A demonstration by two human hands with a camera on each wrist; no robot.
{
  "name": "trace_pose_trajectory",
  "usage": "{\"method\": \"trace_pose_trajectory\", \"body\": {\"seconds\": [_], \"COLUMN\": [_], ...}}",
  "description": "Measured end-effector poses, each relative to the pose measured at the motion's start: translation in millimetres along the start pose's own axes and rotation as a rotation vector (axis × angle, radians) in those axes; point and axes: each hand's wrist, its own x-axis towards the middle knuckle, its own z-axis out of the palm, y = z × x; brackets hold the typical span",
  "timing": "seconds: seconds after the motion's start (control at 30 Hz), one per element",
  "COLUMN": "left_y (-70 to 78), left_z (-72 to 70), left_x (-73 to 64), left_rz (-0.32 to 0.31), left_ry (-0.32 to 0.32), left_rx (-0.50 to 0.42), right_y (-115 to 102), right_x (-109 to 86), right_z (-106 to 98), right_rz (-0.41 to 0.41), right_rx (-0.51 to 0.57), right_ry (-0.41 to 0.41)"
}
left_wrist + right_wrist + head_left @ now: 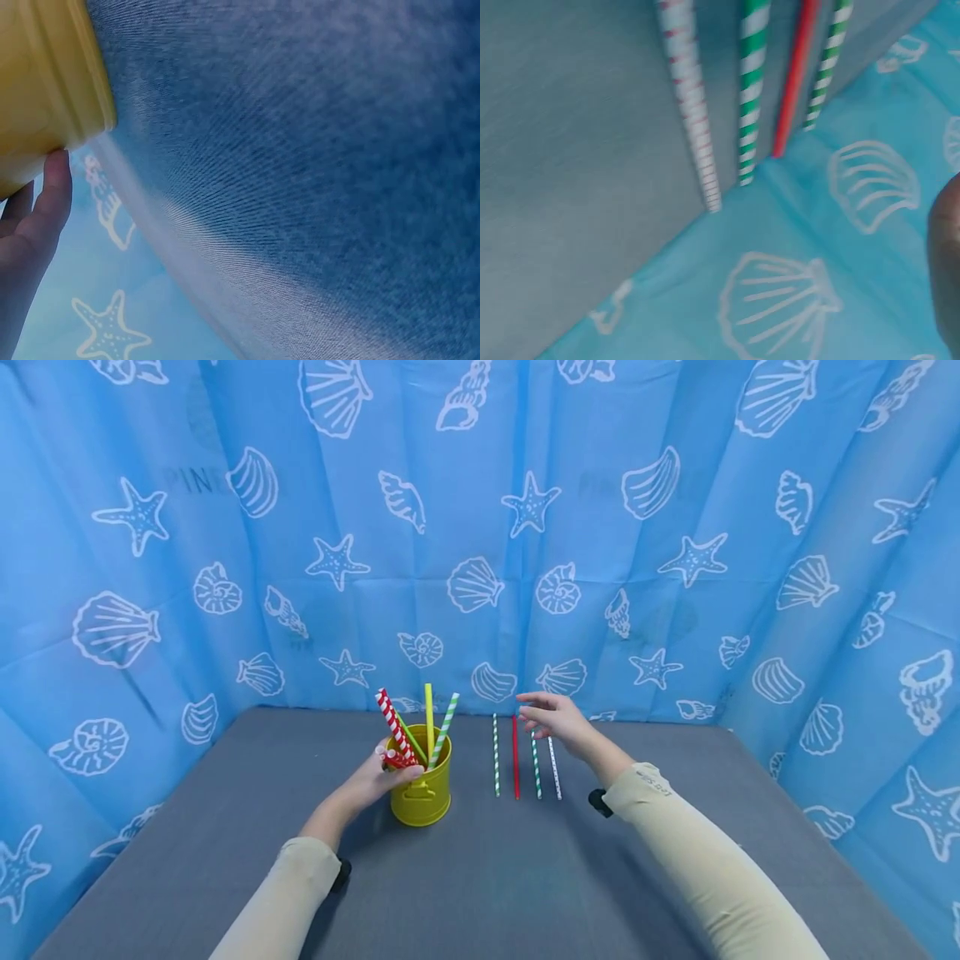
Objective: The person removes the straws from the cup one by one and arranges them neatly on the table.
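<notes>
Item: my left hand (pixel 375 777), gripping the yellow bucket (pixel 422 808) at its left side. In it: red-and-white straws (pixel 396 727), yellow straw (pixel 429 714), green-and-white straw (pixel 446 727). Rightward, on the grey table (pixel 480 877), a row: striped green straw (pixel 496 760), red straw (pixel 516 760), second green straw (pixel 536 774), patterned white straw (pixel 555 768). Raised near their far ends: my right hand (pixel 558 720), fingers loose, grip wide.

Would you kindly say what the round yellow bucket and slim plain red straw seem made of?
Round yellow bucket: probably painted metal, satin finish, given its soft sheen and raised ridges. Slim plain red straw: paper or plastic, unclear; looks smooth, evenly coloured.
</notes>
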Motion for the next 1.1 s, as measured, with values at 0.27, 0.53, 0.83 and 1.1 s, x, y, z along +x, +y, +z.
{"method": "trace_pose_trajectory", "body": {"seconds": [0.27,0.53,0.83,1.1], "left_y": [-0.7,-0.1,-0.2,-2.5], "left_z": [-0.5,0.3,-0.1,1.7], "left_x": [1.3,3.1,1.2,1.2], "left_rz": [-0.032,-0.021,0.012,0.026], "left_ry": [0.015,0.022,-0.008,-0.007], "left_rx": [0.019,0.009,-0.014,-0.033], "right_y": [-21.9,-37.0,-53.8,-60.8], "right_x": [3.2,13.6,27.7,43.3], "right_z": [34.5,76.5,111.6,137.0], "right_rz": [-0.173,-0.229,-0.139,-0.019], "right_rx": [0.126,0.074,-0.034,-0.059], "right_ry": [-0.106,-0.207,-0.237,-0.242]}}
